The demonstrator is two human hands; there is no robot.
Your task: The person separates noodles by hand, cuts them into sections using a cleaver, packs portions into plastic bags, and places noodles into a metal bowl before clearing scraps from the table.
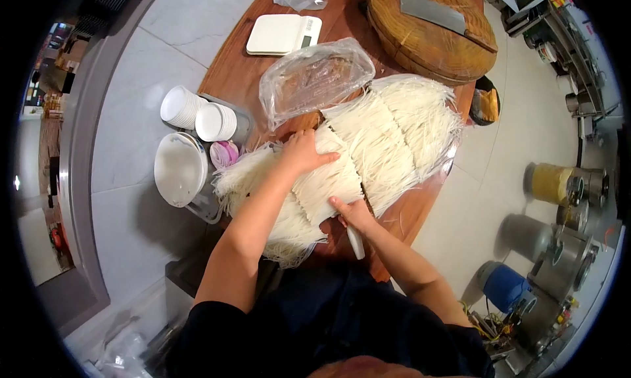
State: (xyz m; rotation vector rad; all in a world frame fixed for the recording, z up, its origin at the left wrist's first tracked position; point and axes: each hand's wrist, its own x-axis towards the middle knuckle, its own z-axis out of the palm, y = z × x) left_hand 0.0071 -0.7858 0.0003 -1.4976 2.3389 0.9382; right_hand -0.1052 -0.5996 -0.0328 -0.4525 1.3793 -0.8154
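White rice noodles (328,177) lie in wide, flat mats across the wooden table. My left hand (307,153) grips the far left side of a middle mat, thumb on top and fingers over its edge. At that mat's near side is my right hand (353,214), its thumb pressed on the noodles and the other fingers partly hidden. A white, tapered object (355,242) sticks out below my right palm; whether it is a knife handle or a blade I cannot tell. More noodle mats (414,118) spread to the right, divided by narrow gaps.
A cleaver (434,13) rests on a round chopping block (394,40). Beyond the noodles are a clear plastic bag (315,79) and a white scale (273,34). Stacked white cups (217,122) and bowls (179,169) stand at left. Gas cylinders (505,286) stand on the floor at right.
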